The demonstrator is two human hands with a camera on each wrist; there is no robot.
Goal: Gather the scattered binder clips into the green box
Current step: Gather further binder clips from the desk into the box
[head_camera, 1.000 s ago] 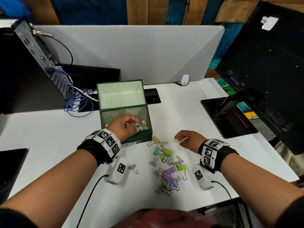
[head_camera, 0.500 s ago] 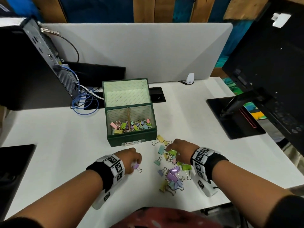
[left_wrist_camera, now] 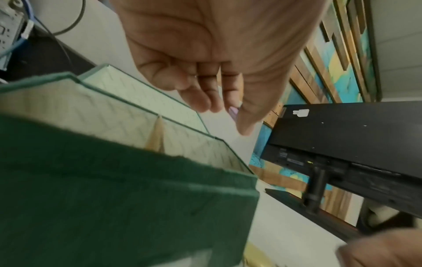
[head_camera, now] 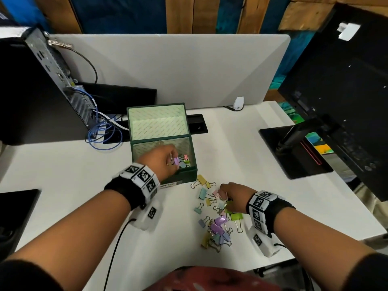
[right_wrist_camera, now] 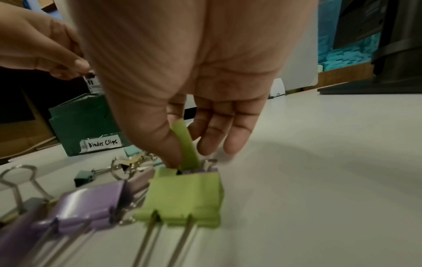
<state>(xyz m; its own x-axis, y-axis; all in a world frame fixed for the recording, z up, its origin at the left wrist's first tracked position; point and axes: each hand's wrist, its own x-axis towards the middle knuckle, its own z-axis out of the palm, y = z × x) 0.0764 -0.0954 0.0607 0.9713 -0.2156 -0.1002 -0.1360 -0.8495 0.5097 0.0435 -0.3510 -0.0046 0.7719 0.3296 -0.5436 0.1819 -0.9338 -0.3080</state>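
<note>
The green box (head_camera: 185, 172) stands open on the white desk, its lid tipped back and several coloured clips inside. My left hand (head_camera: 173, 162) hovers over the box opening and pinches a purple binder clip (head_camera: 176, 161); the left wrist view shows that purple binder clip (left_wrist_camera: 234, 111) between thumb and fingers above the green box (left_wrist_camera: 114, 189). My right hand (head_camera: 225, 198) is down in the scattered pile of clips (head_camera: 218, 225), right of the box. There my right hand (right_wrist_camera: 182, 157) pinches a small green clip (right_wrist_camera: 186, 144), just above a larger green clip (right_wrist_camera: 185, 196) on the desk.
A computer tower (head_camera: 37, 91) with blue cables (head_camera: 102, 133) stands left of the box. A monitor (head_camera: 346, 101) and its stand base (head_camera: 294, 152) fill the right side. A grey divider (head_camera: 168, 68) closes the back. A black pad (head_camera: 14, 213) lies at the left edge.
My left hand lifted the purple clip from the desk and carried it forward over the box. My right hand stayed in the pile and now pinches a green clip.
</note>
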